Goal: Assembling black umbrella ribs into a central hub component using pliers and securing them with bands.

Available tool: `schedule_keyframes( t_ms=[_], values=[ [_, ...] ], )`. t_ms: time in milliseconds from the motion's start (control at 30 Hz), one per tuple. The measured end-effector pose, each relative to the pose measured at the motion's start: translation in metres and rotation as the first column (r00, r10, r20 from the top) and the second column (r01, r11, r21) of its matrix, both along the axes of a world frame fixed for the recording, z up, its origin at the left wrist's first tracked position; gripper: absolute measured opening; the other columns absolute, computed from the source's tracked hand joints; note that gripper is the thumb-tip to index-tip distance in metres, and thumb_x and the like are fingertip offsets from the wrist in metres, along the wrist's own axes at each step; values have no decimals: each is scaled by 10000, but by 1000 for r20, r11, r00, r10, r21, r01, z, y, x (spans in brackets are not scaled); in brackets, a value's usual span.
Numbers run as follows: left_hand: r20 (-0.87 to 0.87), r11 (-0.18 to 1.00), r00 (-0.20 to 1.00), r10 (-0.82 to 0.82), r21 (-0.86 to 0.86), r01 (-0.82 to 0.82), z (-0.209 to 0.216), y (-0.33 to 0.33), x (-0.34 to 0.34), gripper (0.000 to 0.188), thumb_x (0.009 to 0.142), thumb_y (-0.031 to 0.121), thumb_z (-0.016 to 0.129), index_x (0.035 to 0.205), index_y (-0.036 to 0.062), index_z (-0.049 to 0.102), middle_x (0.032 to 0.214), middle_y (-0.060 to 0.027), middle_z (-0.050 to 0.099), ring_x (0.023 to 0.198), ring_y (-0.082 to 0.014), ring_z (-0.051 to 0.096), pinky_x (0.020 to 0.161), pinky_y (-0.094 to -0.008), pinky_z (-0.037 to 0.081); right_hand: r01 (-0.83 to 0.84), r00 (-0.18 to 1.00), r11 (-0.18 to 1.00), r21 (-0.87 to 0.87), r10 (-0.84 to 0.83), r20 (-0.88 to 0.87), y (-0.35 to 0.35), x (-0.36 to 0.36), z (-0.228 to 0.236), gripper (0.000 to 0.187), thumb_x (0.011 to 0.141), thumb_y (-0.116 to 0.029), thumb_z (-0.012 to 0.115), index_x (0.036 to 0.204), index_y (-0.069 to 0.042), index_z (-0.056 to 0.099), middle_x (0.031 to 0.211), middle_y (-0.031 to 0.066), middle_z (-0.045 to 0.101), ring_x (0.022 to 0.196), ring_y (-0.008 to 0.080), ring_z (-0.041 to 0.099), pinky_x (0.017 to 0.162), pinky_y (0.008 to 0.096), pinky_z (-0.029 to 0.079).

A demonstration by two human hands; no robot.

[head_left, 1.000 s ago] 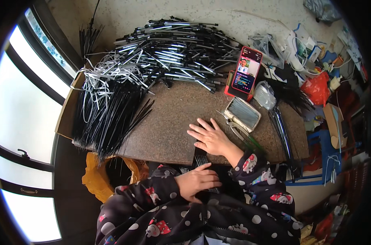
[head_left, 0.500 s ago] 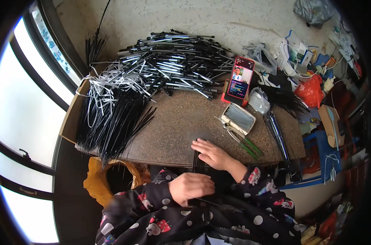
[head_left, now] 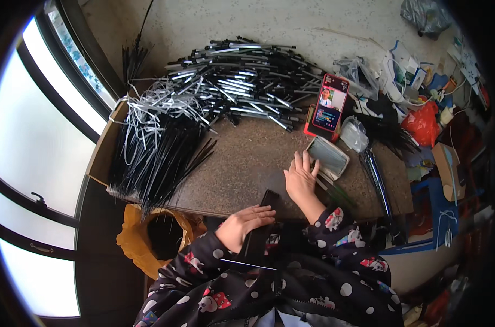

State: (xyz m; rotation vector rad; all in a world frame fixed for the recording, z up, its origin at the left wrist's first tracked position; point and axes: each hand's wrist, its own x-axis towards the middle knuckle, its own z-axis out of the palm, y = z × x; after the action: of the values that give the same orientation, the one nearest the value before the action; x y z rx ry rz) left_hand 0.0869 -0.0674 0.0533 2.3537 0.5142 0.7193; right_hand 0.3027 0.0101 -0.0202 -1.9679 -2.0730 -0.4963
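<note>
My left hand (head_left: 246, 225) lies across a flat black strip-like bundle (head_left: 268, 199) at the desk's front edge, fingers stretched out together and thumb hidden. Below that hand a thin pale strand (head_left: 248, 265) crosses my lap. My right hand (head_left: 301, 179) is over the desk, fingers spread and holding nothing visible. Its fingertips are at the near left edge of a shallow white tray (head_left: 343, 170) that holds many thin grey wires (head_left: 328, 155). Pliers with green handles (head_left: 334, 191) lie beside the right wrist, blurred and partly hidden by the hand.
A big heap of black and silver rods (head_left: 242, 82) covers the back of the desk (head_left: 225, 169). Black strands (head_left: 155, 158) with white ties fill the left. A phone (head_left: 330, 103) stands behind the tray. A bagged bundle (head_left: 375, 177) lies right; a yellow bag (head_left: 130, 237) stands below.
My right hand has moved forward and right, from the black strips to the tray, and now covers part of the pliers. My left hand has shifted forward a little. The view has shifted slightly.
</note>
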Motion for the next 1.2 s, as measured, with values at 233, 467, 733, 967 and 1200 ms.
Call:
schedule_keyframes(
  t_ms=[233, 467, 733, 967, 1200],
  values=[
    [66, 997, 998, 13, -74, -8, -23, 3, -15, 709, 603, 388, 783, 1136, -21, 554, 1239, -194, 534, 1202, -359, 473, 1009, -449, 368, -369, 863, 929, 23, 351, -363, -66, 37, -22, 261, 817, -190, 598, 1017, -24, 613, 1211, 75, 543, 1187, 261, 442, 933, 408, 394],
    [92, 999, 995, 22, -25, -20, -35, 3, -15, 704, 602, 406, 793, 1107, -33, 572, 1198, -211, 560, 1172, -373, 500, 986, -472, 385, -259, 404, 965, 24, 131, -905, -99, 62, 24, 181, 780, -22, 593, 957, 8, 609, 1076, 105, 593, 1007, 275, 549, 769, 371, 471],
    [65, 999, 997, 30, -31, -28, -37, -3, -14, 647, 639, 336, 764, 1140, -21, 564, 1227, -191, 549, 1187, -357, 493, 1004, -468, 372, -144, 914, 989, -25, 123, -386, -97, 44, -1, 228, 763, -78, 644, 977, -8, 612, 946, 110, 551, 881, 281, 533, 731, 363, 479],
    [119, 998, 991, 63, -22, -61, -43, -12, -16, 611, 670, 290, 750, 1153, -29, 555, 1224, -205, 547, 1170, -371, 503, 992, -466, 388, -388, 817, 913, 126, 404, -412, -116, 59, 13, 241, 727, -52, 673, 958, -14, 617, 933, 79, 557, 851, 273, 534, 693, 342, 468],
    [129, 998, 989, 66, -4, -66, -46, -14, -15, 618, 663, 287, 759, 1153, -29, 554, 1217, -205, 551, 1164, -373, 508, 990, -465, 389, -433, 691, 874, 220, 479, -541, -115, 61, -1, 206, 717, -38, 680, 913, -5, 626, 861, 72, 570, 726, 266, 553, 638, 337, 474]
  ],
)
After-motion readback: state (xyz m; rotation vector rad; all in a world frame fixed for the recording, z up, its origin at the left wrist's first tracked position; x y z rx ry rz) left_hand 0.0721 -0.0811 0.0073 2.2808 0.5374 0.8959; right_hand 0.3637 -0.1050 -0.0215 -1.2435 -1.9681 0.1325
